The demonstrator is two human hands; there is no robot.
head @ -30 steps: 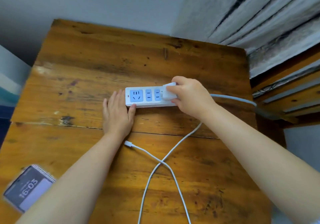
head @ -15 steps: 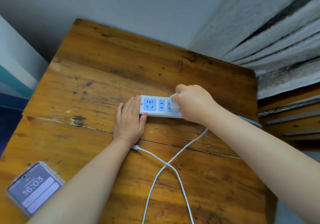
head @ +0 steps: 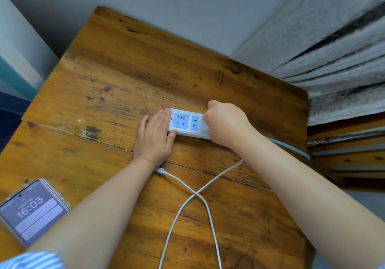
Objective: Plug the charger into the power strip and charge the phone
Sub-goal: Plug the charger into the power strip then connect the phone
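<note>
White power strip (head: 183, 123), left hand (head: 154, 138) flat, right hand (head: 226, 124) gripping charger (head: 204, 126) (mostly hidden, apparently).

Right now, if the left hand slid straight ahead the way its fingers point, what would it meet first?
The left hand already touches the white power strip with blue sockets; sliding on, it would push against that strip's end.

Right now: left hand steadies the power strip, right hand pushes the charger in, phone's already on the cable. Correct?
Not the phone. In the head view the phone lies apart at the table's near-left edge, and the cable's free connector lies loose beside the left wrist. The rest holds.
</note>
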